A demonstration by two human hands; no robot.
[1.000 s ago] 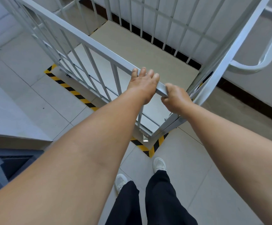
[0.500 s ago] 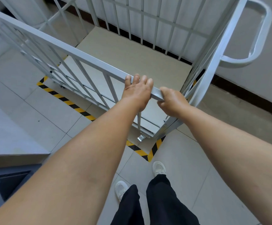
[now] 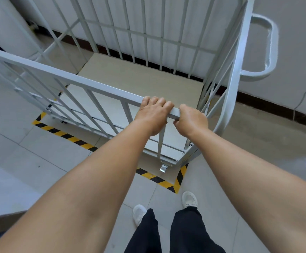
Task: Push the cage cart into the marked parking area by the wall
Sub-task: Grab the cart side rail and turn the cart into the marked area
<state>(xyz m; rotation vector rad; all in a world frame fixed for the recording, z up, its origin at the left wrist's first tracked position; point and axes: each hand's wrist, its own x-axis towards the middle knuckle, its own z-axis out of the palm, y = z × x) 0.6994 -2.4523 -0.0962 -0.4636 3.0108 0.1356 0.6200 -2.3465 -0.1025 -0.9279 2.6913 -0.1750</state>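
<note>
Both hands were on the cage cart's (image 3: 148, 77) top rail (image 3: 71, 77): left hand (image 3: 153, 115) fingers draped together over it, right hand (image 3: 192, 120) curled tight around. Below the fingers, striped floor tape (image 3: 66, 136); beyond them, the wall (image 3: 294, 52) just behind the cart.

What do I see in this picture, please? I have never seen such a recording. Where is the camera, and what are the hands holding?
There is no machine here: a person wears one camera on the head, looking forward and down, so you see the person's own arms, legs and shoes. The left hand and the right hand both grip the top rail of a grey cage cart. The cart is empty inside. It stands against the wall, and its near corner lies inside the yellow-black tape that marks the parking area on the tiled floor. Nothing else is held.
</note>
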